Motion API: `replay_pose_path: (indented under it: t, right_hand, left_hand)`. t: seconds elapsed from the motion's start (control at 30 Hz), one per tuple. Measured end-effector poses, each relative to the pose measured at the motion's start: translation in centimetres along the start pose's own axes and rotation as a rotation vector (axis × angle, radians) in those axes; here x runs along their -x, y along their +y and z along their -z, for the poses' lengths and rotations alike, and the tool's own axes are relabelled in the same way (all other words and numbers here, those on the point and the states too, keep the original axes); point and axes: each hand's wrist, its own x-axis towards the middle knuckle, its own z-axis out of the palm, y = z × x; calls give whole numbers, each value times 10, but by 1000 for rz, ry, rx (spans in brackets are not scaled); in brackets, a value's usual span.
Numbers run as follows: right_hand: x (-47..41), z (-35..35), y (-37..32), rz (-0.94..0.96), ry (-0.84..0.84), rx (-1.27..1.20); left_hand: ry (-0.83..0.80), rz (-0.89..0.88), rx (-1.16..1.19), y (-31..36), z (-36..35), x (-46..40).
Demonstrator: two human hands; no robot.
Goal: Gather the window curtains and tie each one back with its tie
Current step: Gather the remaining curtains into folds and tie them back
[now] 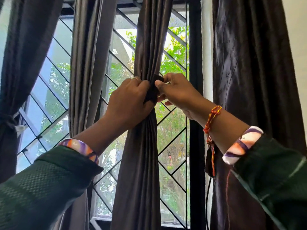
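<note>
A dark brown curtain (146, 47) hangs in the middle of the window, bunched into a narrow column. My left hand (128, 103) grips the bunched fabric and one end of a dark tie (153, 92) wrapped around it. My right hand (178, 93) pinches the tie's other end just right of the curtain. Both hands meet at the gathered waist. How the tie runs behind the curtain is hidden.
At the far left hangs a curtain (21, 55) held back by its tie (8, 121). Another curtain (86, 63) hangs loose left of centre, and one more curtain (249, 80) at the right. Behind them is the window grille (172, 143).
</note>
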Motion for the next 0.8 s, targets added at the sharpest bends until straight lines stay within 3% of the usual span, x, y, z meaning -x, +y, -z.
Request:
replay_pose_path:
  t: [0.27, 0.43, 0.5, 0.6, 0.7, 0.8]
  right_hand:
    - [3, 7, -7, -232, -54, -181]
    - [6, 9, -3, -370, -40, -362]
    - [13, 9, 2, -377, -46, -426]
    - [33, 2, 10, -390, -220, -494]
    - [45, -11, 15, -364, -345, -589]
    - [42, -20, 18, -343, -278, -652]
  left_hand:
    - [175, -243, -238, -2, -1, -2]
    - [34, -338, -275, -8, 5, -6]
    - [-154, -158, -227, -8, 11, -8]
    - [-525, 130, 86, -19, 12, -19]
    - [-796, 277, 458, -26, 19, -33]
    - [-973, 330, 572, -26, 26, -38]
